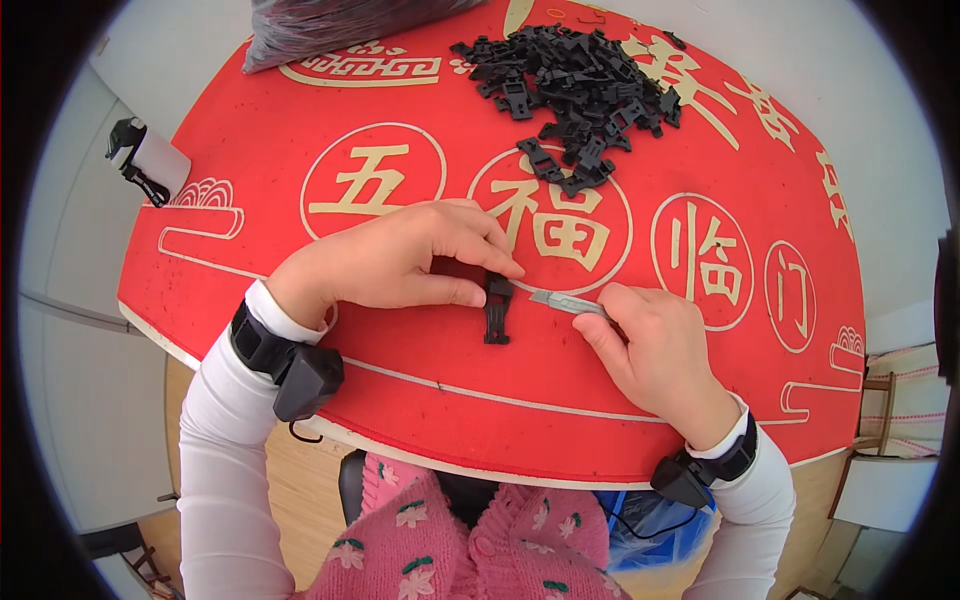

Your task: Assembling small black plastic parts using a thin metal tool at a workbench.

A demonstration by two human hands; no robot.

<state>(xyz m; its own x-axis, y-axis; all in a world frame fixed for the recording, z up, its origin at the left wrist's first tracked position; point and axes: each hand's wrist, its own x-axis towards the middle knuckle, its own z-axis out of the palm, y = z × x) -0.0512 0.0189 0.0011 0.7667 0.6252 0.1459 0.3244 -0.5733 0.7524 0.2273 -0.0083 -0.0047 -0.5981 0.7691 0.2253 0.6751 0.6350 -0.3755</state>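
Between the thumb and fingers of my left hand (410, 255) is a small black plastic part (496, 318), gripped at its upper end, with its lower end pointing toward me. My right hand (665, 345) is closed around a grey utility knife (572, 303). The blade end points left toward the black part, with a small gap between them. Both hands are over the red tablecloth (440, 400), near the table's front edge. Fingertips of the left hand hide part of the piece.
A heap of similar black plastic parts (580, 85) lies at the far middle. A bulging grey plastic bag (340, 30) sits at the far left. On the left edge stands a white bottle with a black lid (160, 165). A blue bag (650, 525) is below the table's front edge.
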